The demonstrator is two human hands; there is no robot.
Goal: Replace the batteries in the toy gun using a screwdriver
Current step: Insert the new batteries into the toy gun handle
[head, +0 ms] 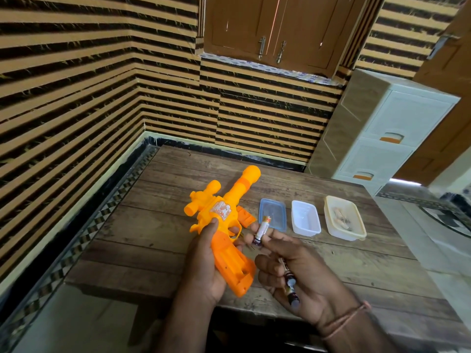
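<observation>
Toy gun (224,225), orange and yellow, held above the table (153,212), barrel pointing away. Left hand (204,263) grips its handle, fingers wrapped around. Battery bay in the handle open, slots showing.

Right hand (288,271): fingers pinch a battery (261,230) just beside the trigger guard; the same hand also holds a screwdriver (290,284) against the palm. Loose orange cover piece (245,215) on the table behind the gun.

Three tubs in a row to the right: blue-lidded container (273,214), white tub (305,220) with nothing visible inside, cream tub (344,217) holding small items, too blurred to identify.

Table is wood-plank pattern. Striped wall (76,85) behind, wooden cabinet (280,29) above, white drawer unit (382,133) at right.
</observation>
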